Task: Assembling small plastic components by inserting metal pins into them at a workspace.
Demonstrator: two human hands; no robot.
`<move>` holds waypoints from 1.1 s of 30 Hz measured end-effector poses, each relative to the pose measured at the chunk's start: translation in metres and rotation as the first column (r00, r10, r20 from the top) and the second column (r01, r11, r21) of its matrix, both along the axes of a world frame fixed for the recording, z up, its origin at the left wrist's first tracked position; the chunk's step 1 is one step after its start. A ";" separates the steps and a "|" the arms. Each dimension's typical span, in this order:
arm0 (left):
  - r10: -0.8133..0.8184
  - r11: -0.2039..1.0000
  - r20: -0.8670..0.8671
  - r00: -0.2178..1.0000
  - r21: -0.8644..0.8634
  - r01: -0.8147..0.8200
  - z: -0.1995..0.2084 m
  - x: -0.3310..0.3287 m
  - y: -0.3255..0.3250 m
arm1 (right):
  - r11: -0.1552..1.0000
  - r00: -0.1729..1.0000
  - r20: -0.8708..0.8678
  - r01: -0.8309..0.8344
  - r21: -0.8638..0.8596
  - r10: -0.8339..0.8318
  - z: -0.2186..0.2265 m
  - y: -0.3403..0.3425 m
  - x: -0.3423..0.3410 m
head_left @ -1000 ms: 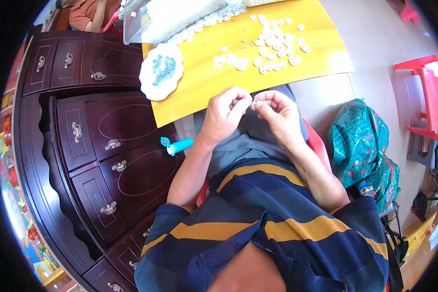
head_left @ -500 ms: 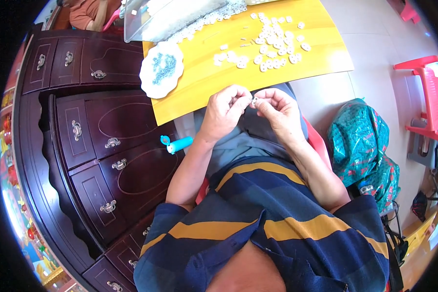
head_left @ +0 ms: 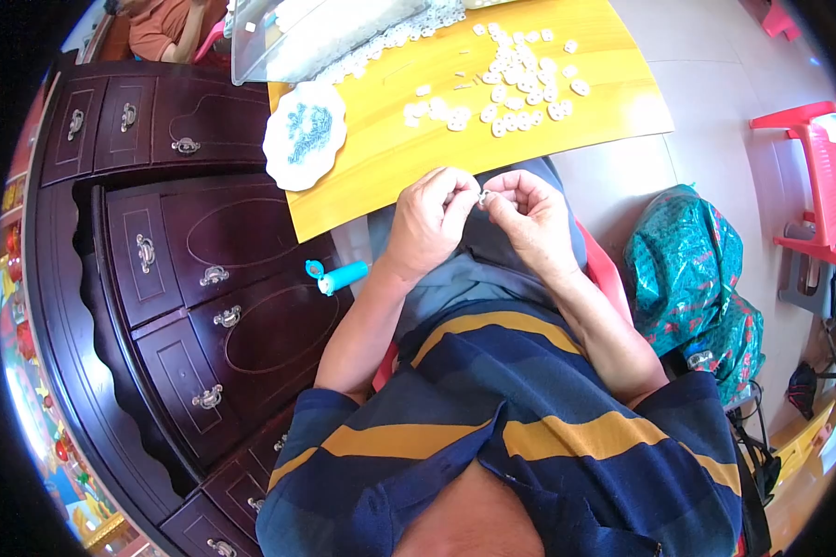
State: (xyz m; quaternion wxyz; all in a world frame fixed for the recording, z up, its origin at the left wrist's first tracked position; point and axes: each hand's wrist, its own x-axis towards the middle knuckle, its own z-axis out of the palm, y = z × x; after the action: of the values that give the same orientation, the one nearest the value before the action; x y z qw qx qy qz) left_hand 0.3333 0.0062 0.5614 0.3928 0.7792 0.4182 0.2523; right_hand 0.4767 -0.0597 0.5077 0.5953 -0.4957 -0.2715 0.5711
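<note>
My left hand [head_left: 427, 221] and my right hand [head_left: 533, 221] meet over my lap, just off the table's front edge. Their thumbs and fingertips pinch a small white piece [head_left: 482, 198] between them; the fingers cover most of it, so its exact kind is hard to tell. Many small white pieces with dark holes [head_left: 511, 70] lie scattered on the yellow wooden table [head_left: 372, 172] beyond my hands. At the table's left edge, a white scalloped plate [head_left: 283, 170] holds a heap of tiny blue-grey parts [head_left: 309, 127].
A clear plastic bin [head_left: 251, 56] with white contents stands at the far left of the table. Dark wooden drawers [head_left: 223, 232] and a turquoise bottle [head_left: 344, 278] are on my left. On my right are a green patterned bag [head_left: 683, 260] and a red plastic chair [head_left: 817, 176].
Both hands stay together at the small white piece, with only a slight shift of the fingers. The table and plate appear slightly further left in the picture.
</note>
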 end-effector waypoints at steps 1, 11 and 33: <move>-0.004 0.998 -0.023 1.000 0.061 0.005 -0.002 0.000 -0.001 | 1.000 1.000 0.005 0.014 0.000 -0.014 0.000 0.000 0.000; 0.023 0.994 0.057 0.998 -0.105 -0.017 -0.008 -0.001 -0.001 | 0.999 0.998 0.049 0.042 0.031 -0.043 -0.002 0.000 -0.003; 0.116 0.899 0.230 0.966 -0.437 -0.004 -0.004 -0.005 0.008 | 0.999 0.979 -0.204 0.026 0.026 -0.021 0.003 0.002 -0.001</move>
State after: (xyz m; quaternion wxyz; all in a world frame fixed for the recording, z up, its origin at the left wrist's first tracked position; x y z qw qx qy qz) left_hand 0.3279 0.0139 0.5574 0.5976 0.6207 0.4350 0.2614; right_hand 0.4759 -0.0572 0.5106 0.6337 -0.4292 -0.2113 0.6079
